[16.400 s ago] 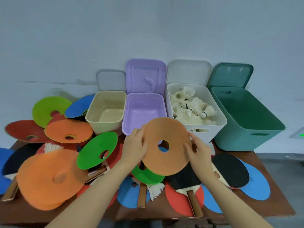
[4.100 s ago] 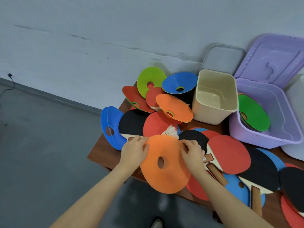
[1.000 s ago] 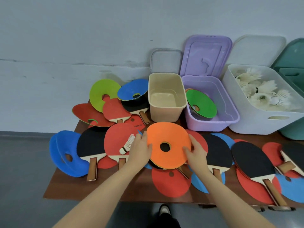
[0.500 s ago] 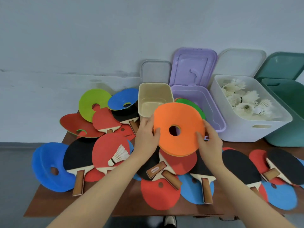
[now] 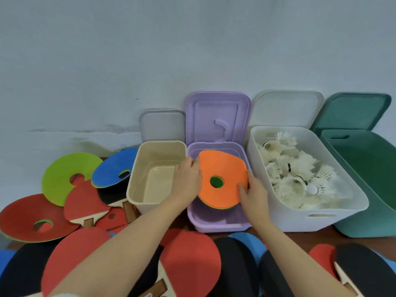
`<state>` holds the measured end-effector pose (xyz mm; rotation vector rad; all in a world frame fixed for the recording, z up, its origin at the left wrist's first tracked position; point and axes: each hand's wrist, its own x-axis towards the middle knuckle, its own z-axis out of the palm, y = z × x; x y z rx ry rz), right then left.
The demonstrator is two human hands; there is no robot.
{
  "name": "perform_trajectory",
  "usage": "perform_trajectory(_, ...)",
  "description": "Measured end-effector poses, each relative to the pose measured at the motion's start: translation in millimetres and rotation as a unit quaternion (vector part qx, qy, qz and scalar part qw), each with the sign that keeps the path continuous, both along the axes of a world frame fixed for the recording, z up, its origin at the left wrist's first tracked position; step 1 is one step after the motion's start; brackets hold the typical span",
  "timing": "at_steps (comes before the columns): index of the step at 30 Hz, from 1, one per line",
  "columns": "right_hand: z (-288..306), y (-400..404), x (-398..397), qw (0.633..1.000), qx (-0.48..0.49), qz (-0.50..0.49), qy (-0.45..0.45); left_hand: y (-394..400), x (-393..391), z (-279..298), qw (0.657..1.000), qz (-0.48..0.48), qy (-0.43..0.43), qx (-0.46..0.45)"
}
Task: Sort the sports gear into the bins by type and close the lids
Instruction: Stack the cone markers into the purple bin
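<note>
With the left hand (image 5: 186, 182) and right hand (image 5: 252, 192) pinching its edges, the orange disc (image 5: 222, 179), centre frame, looks wide enough to catch the purple bin (image 5: 216, 221) rim and jam tilted.

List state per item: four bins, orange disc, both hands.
Beige bin: open, looks empty.
Purple bin: open, lid upright behind.
White bin: open, holds shuttlecocks.
Green bin: open, no contents visible.
Orange disc: held over purple bin.
Left hand: holds disc edge.
Right hand: holds disc edge.
</note>
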<state>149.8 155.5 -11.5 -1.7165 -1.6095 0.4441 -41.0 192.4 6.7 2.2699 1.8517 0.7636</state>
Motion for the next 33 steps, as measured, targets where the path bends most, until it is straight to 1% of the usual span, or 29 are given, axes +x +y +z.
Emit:
perform_trajectory(2,-8,16,7,0.999,-0.035,0.007,-0.024,16,6,-2,0.999,0.009,0.035,-0.023)
perform_trajectory(5,-17,31,13,0.993,-0.097,0.023,-0.069,30,8,-10,0.990,0.025,0.118,-0.068)
perform_trajectory(7,-17,31,11,0.989,-0.092,0.046,-0.103,30,4,-12,0.986,0.020,0.144,-0.076)
perform_trajectory(9,-12,28,5,0.986,-0.075,0.067,-0.131,24,-2,-12,0.988,0.003,0.140,-0.068)
perform_trajectory(14,0,14,-22,0.983,-0.019,0.100,-0.154,-5,-33,2,0.994,-0.029,0.104,-0.004)
perform_trajectory(16,5,5,-37,0.983,-0.004,0.108,-0.148,-19,-51,7,0.995,-0.030,0.090,-0.012)
perform_trajectory(20,11,-18,-74,0.983,0.022,0.140,-0.116,-52,-88,17,0.995,-0.007,0.087,-0.039)
perform_trajectory(24,13,-49,-121,0.983,0.059,0.162,-0.065,-91,-136,11,0.998,0.004,0.055,-0.027)
perform_trajectory(30,-6,-94,-195,0.981,0.043,0.189,-0.015,-145,-213,-10,0.997,0.034,0.031,-0.060)
perform_trajectory(33,-19,-113,-229,0.974,0.027,0.224,-0.019,-171,-251,-20,0.997,0.052,0.021,-0.062)
